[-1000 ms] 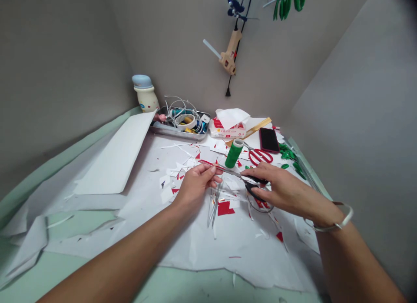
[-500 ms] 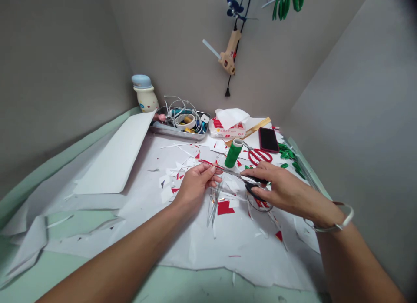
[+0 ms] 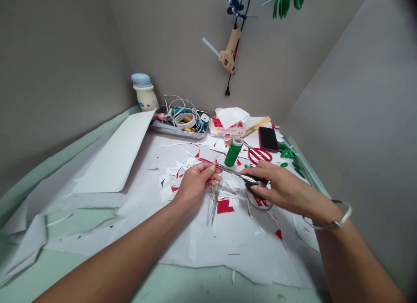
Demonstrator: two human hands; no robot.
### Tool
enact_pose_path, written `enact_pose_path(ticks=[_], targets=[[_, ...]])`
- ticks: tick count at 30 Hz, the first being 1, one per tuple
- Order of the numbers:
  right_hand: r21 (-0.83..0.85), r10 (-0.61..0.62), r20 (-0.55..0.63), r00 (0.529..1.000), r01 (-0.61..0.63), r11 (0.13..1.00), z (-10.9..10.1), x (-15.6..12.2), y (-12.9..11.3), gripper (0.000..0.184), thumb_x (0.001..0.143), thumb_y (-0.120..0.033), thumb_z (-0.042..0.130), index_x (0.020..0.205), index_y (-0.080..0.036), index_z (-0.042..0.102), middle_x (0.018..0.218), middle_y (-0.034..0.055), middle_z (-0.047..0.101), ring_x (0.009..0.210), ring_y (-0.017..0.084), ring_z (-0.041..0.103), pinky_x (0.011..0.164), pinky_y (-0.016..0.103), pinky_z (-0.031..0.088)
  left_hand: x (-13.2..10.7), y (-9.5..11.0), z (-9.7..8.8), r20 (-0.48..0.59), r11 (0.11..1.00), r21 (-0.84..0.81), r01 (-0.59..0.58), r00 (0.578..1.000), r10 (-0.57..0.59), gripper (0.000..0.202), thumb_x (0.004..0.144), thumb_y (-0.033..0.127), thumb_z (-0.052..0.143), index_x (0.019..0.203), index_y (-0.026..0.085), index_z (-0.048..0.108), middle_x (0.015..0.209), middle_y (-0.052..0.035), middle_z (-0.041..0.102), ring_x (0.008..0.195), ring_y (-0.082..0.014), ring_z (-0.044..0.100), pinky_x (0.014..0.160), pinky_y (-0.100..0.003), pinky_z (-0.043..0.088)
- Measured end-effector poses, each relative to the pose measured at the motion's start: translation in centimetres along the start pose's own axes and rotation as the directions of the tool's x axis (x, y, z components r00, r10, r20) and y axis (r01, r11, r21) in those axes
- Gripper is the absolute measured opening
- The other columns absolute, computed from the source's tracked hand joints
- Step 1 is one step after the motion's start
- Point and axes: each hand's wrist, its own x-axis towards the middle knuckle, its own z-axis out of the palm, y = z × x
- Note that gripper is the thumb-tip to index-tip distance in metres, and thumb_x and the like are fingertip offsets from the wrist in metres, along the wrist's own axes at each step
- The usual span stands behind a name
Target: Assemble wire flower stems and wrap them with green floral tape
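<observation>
While the left hand (image 3: 197, 185) pinches a thin red strip (image 3: 205, 161) near the middle of the frame, the right hand (image 3: 280, 190) grips black-handled scissors (image 3: 251, 185) with the blades right at it, and the strip looks light and bendy, so holding near its end seems best.

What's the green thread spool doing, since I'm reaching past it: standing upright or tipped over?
Upright: the green thread spool stands on its end on the white paper, its pale top showing.

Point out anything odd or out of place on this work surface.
The white paper sheet covering the green table top has ragged, torn edges, and red and white paper scraps lie strewn across it. A glue gun hangs tilted on the wall.
</observation>
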Motion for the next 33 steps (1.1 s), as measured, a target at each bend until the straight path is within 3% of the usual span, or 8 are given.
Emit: enact_pose_path(ticks=[33], targets=[[0.003, -0.054, -0.048, 0.997, 0.054, 0.999, 0.21, 0.0, 0.2, 0.04, 0.08, -0.021, 0.055, 0.119, -0.032, 0.062, 0.084, 0.0024, 0.063, 0.072, 0.017, 0.057, 0.067, 0.028, 0.043, 0.15, -0.06, -0.05, 0.0, 1.0, 0.012, -0.014, 1.0, 0.014, 0.012, 0.079, 0.021, 0.063, 0.079, 0.01, 0.063, 0.08, -0.0058, 0.065, 0.06, -0.0073, 0.057, 0.055, -0.019, 0.042]])
